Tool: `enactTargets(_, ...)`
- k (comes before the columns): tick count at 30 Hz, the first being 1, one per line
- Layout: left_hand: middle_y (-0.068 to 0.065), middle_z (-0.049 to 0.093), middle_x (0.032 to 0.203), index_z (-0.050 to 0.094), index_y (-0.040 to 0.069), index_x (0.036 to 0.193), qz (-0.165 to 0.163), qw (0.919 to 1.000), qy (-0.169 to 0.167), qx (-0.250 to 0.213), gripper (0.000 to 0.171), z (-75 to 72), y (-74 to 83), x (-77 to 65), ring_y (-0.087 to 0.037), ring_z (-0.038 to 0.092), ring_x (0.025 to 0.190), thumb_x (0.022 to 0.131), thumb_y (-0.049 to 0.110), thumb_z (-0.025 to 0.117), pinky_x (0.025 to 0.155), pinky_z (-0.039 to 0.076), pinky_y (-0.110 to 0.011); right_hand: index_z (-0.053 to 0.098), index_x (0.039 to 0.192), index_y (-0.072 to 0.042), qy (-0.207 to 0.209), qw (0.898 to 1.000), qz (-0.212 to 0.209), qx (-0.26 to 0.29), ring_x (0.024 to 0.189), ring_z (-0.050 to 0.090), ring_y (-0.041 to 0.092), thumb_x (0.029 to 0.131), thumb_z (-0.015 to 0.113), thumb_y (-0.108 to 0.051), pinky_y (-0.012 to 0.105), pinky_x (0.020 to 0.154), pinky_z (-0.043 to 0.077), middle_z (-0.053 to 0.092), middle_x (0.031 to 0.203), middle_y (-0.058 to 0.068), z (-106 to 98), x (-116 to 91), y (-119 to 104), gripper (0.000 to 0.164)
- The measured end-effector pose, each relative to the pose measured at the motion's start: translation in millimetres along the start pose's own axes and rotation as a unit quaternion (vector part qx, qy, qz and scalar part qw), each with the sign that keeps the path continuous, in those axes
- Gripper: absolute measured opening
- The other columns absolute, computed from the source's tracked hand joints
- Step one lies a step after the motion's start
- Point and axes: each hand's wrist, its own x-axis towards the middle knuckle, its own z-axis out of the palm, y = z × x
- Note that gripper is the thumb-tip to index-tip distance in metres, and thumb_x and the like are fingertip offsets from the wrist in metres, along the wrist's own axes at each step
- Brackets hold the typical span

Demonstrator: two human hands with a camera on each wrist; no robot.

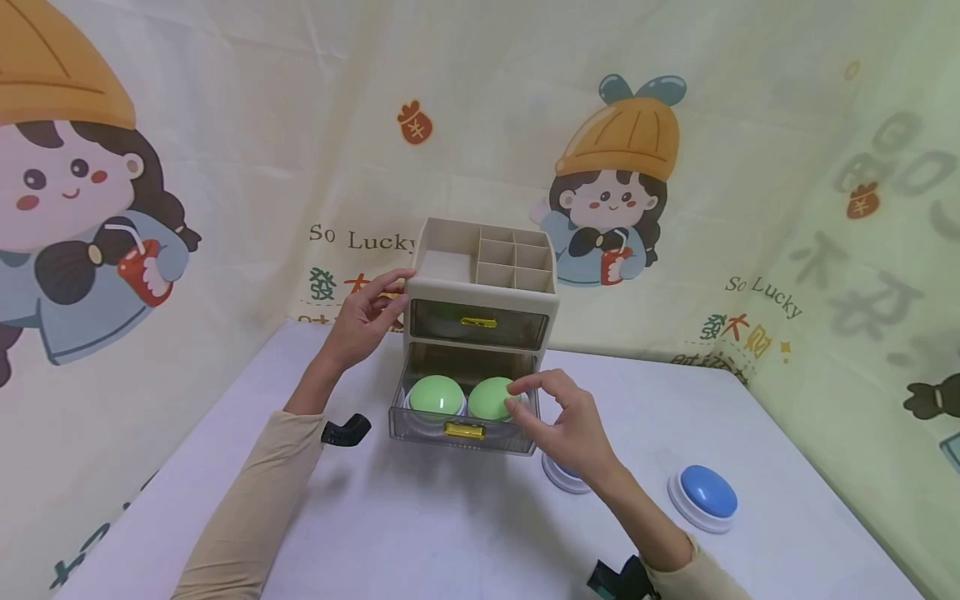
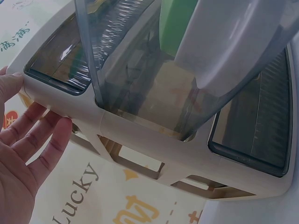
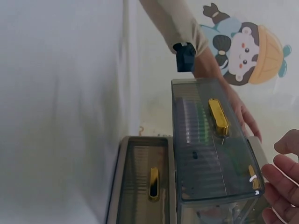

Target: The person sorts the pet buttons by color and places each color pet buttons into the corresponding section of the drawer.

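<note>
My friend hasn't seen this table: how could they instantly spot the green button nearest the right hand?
A beige cabinet stands on the white table. Its pulled-out, see-through drawer holds a left green button and a right green button. Pick the second, set apart by being closer to the right hand.

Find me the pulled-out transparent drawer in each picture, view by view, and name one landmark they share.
Head: below centre, the pulled-out transparent drawer juts forward under a closed upper drawer.
Left wrist: upper middle, the drawer running off the top edge.
Right wrist: right of centre, the drawer showing its gold handle.
Shared landmark: the beige cabinet holding it.
</note>
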Motion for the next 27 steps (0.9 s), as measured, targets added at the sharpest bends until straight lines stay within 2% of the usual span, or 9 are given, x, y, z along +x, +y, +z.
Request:
enactTargets(6,-0.015,0.064,0.13,0.056,0.018,0.146,0.004,1.0,-0.001,-0.001,0.044,0.3,0.9,0.7,-0.021,0.07,0.098,0.104,0.009,0.06,0.077,0.062,-0.04,0.074,0.105,-0.011,0.001,0.998,-0.057,-0.003,0.103,0.063,0.015,0.087,0.079,-0.004,0.038,0.085,0.055,0.073,0.103,-0.003,3.2,-7.1,-5.2,0.021)
enactTargets(13,-0.015,0.063,0.13,0.055,0.019,0.147,-0.001,1.0,-0.001,-0.001,0.044,-0.1,1.2,0.6,-0.027,0.069,0.101,0.104,0.01,0.06,0.078,0.062,-0.041,0.073,0.101,-0.011,-0.016,0.991,-0.131,0.002,0.097,0.063,0.013,0.085,0.079,-0.004,0.03,0.084,0.054,0.072,0.097,-0.003,10.2,-15.1,-13.2,0.019)
enactTargets(22,-0.016,0.063,0.13,0.055,0.018,0.147,-0.003,1.0,0.0,0.0,0.044,0.0,0.1,-0.1,-0.027,0.069,0.101,0.104,0.01,0.059,0.078,0.062,-0.04,0.072,0.102,-0.011,-0.023,0.984,-0.178,0.014,0.094,0.064,0.013,0.087,0.078,-0.006,0.021,0.087,0.051,0.072,0.096,-0.003,20.5,-21.6,-14.5,0.017)
enactTargets(27,-0.016,0.063,0.131,0.055,0.019,0.147,-0.003,1.0,0.001,0.001,0.044,-0.3,-1.1,0.2,-0.029,0.069,0.102,0.104,0.01,0.059,0.078,0.062,-0.041,0.072,0.104,-0.011,-0.015,0.98,-0.199,0.017,0.094,0.064,0.014,0.088,0.077,-0.007,0.02,0.087,0.051,0.073,0.097,-0.003,24.0,-24.8,-15.4,0.017)
